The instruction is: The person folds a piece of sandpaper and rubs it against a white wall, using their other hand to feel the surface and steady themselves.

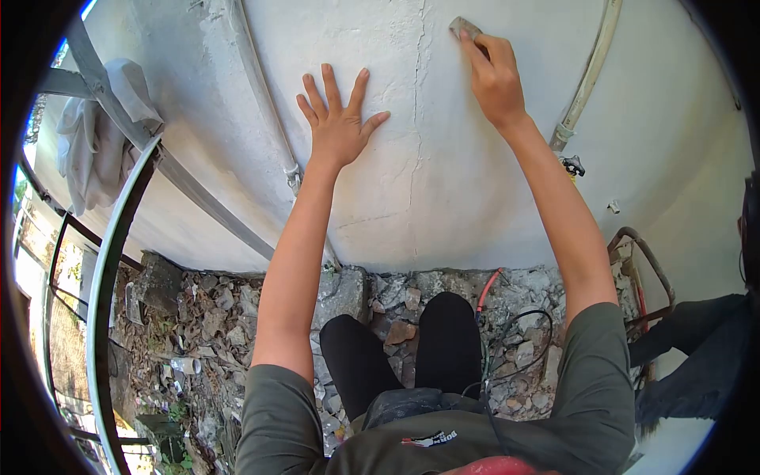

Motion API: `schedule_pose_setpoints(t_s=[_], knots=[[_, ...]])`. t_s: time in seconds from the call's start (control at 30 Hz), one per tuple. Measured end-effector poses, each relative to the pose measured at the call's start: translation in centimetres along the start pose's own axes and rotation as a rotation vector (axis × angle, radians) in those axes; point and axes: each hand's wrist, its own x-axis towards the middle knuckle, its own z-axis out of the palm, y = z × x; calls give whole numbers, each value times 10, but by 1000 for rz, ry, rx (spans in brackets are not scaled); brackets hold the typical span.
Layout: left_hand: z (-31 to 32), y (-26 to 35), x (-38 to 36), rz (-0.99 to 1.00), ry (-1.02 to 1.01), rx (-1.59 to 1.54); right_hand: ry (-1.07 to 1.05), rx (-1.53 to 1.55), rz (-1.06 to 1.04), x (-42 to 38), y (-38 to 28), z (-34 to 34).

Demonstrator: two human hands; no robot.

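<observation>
The right hand holds a small block in a closed grip against the cracked white wall, high beside a pipe. The left hand lies flat on the wall, fingers spread. Rubble covers the ground below.

Matt, cracked plaster wall

The small block looks gritty and grey; below lies rough stone rubble; a limp white cloth hangs on smooth metal railing.
</observation>
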Motion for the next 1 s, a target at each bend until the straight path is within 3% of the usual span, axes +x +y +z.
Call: schedule_pose_setpoints(t_s=[0.1, 0.17, 0.4, 0.7, 0.87, 1.0], knots=[[0, 0, 0, 17, 25, -8, -29, 25, -131, 7, 6, -12], [0, 0, 1, 13, 39, 1, 142, 20, -177, 26, 16, -17], [2, 0, -4, -15, -6, 5, 21, -47, -125, 57, 11, -8], [5, -3, -6, 3, 34, -21, 89, -25, -24, 42, 2, 6], [-1, -2, -7, -10, 1, -10, 49, -49, -149, 1, 13, 6], [-3, 1, -7, 7, 66, -33, -4, -137, -148, 29, 1, -23]])
